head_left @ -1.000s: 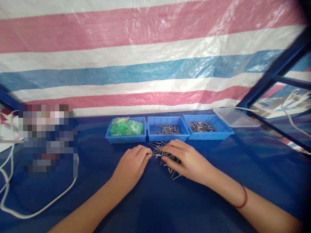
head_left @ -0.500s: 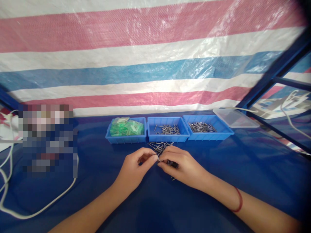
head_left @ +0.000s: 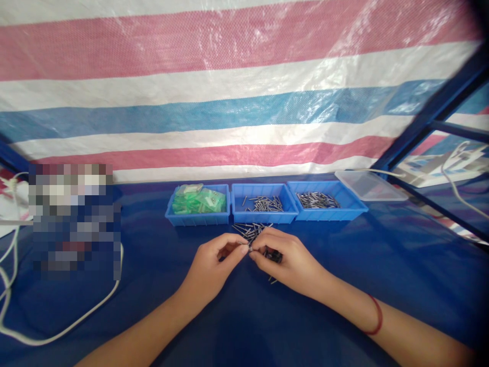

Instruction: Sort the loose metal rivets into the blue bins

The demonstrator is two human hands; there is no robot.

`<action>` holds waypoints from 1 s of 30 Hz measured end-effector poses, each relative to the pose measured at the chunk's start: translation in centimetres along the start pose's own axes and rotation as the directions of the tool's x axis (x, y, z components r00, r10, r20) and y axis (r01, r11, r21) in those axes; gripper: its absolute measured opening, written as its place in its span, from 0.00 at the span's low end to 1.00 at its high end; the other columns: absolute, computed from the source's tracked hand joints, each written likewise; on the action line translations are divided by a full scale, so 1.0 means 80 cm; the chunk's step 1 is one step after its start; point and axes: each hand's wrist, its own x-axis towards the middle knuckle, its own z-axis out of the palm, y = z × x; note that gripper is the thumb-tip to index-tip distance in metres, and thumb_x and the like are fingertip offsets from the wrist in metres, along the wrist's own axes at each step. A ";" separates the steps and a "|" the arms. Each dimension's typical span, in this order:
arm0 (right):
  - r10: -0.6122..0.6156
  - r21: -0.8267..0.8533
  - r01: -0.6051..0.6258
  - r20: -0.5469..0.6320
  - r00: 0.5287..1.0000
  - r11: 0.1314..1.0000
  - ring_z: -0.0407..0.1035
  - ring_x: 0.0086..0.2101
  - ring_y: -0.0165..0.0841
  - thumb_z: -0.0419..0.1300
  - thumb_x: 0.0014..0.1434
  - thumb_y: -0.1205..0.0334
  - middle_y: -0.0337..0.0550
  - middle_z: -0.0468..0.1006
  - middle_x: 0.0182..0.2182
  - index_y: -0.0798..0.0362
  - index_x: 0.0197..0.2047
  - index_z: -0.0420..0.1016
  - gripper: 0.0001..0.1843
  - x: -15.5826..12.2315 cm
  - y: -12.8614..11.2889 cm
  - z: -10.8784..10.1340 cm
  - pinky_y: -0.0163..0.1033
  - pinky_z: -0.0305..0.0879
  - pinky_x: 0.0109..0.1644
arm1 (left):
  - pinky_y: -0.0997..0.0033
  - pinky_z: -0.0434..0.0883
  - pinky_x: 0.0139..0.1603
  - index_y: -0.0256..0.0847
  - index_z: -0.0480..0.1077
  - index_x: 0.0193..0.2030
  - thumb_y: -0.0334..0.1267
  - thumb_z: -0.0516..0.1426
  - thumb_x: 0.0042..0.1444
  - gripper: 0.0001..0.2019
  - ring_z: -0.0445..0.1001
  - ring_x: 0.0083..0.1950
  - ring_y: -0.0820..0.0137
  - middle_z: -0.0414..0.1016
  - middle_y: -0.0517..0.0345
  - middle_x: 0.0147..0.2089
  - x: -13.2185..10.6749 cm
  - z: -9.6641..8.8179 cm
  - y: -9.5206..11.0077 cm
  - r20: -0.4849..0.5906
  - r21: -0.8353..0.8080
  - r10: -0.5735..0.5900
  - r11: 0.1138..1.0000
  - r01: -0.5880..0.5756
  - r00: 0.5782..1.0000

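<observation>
My left hand [head_left: 214,265] and my right hand [head_left: 284,257] meet fingertip to fingertip over a loose heap of small metal pins [head_left: 252,232] on the blue table cover. Both pinch a small metal piece between thumb and forefinger where they touch. My right hand also lies over part of the heap and seems to hold more pins in its palm. A red cord circles my right wrist. Behind the heap stand three blue trays: the left one [head_left: 198,218] holds green plastic pieces, the middle one [head_left: 263,216] a few pins, the right one [head_left: 328,210] several pins.
A clear plastic lid [head_left: 369,186] lies right of the trays. A white cable [head_left: 76,321] loops over the table at the left, beside a blurred-out patch. A striped tarpaulin hangs behind. A dark blue frame post [head_left: 424,122] slants at the right.
Both hands rose off the pin heap, where they lay spread a second ago, and drew together into a pinch. In the last half second they barely moved.
</observation>
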 end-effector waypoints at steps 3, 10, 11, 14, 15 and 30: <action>0.013 -0.001 -0.013 -0.009 1.000 1.000 0.66 0.28 0.30 0.58 0.57 0.69 0.38 0.69 0.25 0.52 0.30 0.71 0.05 0.000 0.001 0.000 0.35 0.62 0.33 | 0.74 0.70 0.39 0.41 0.74 0.39 0.39 0.57 0.57 0.07 0.75 0.37 0.69 0.78 0.59 0.35 0.000 0.000 0.001 0.010 -0.011 0.007 1.000 -0.007 1.000; 0.049 0.043 -0.045 -0.081 0.996 0.998 0.65 0.28 0.30 0.58 0.59 0.67 0.39 0.71 0.26 0.52 0.32 0.71 0.04 -0.002 0.000 -0.002 0.35 0.62 0.32 | 0.74 0.69 0.38 0.41 0.72 0.40 0.40 0.55 0.60 0.07 0.73 0.36 0.70 0.76 0.60 0.35 0.000 -0.002 0.000 0.034 0.076 0.040 0.996 -0.042 0.999; 0.046 0.049 -0.042 -0.088 0.995 0.998 0.65 0.29 0.30 0.57 0.60 0.66 0.40 0.71 0.27 0.52 0.32 0.71 0.04 -0.001 -0.001 -0.003 0.35 0.63 0.32 | 0.73 0.69 0.37 0.41 0.71 0.40 0.40 0.54 0.61 0.07 0.73 0.35 0.70 0.76 0.60 0.35 0.000 -0.002 0.000 0.047 0.126 0.053 0.990 -0.059 0.997; 0.007 0.007 -0.006 -0.112 0.994 1.000 0.67 0.31 0.31 0.56 0.62 0.64 0.41 0.73 0.28 0.52 0.34 0.71 0.05 0.002 -0.002 -0.016 0.36 0.64 0.35 | 0.70 0.69 0.41 0.42 0.71 0.42 0.38 0.53 0.62 0.07 0.72 0.37 0.69 0.75 0.58 0.37 0.001 -0.003 0.001 0.079 0.304 0.132 0.941 -0.150 0.988; -0.007 -0.033 0.003 -0.138 0.990 0.999 0.67 0.32 0.32 0.56 0.62 0.63 0.42 0.73 0.29 0.52 0.34 0.72 0.06 0.003 0.000 -0.024 0.37 0.65 0.36 | 0.68 0.69 0.44 0.42 0.70 0.44 0.38 0.53 0.62 0.07 0.72 0.40 0.68 0.75 0.57 0.39 0.001 -0.003 0.000 0.084 0.364 0.173 0.911 -0.191 0.981; 0.308 -0.429 -0.234 0.111 0.945 0.872 0.71 0.28 0.32 0.61 0.54 0.45 0.43 0.77 0.37 0.50 0.48 0.74 0.22 -0.012 0.026 -0.112 0.37 0.67 0.32 | 0.51 0.61 0.61 0.39 0.59 0.63 0.43 0.49 0.64 0.22 0.59 0.64 0.54 0.57 0.46 0.67 0.002 0.004 -0.010 0.228 0.765 0.266 0.546 -0.342 0.937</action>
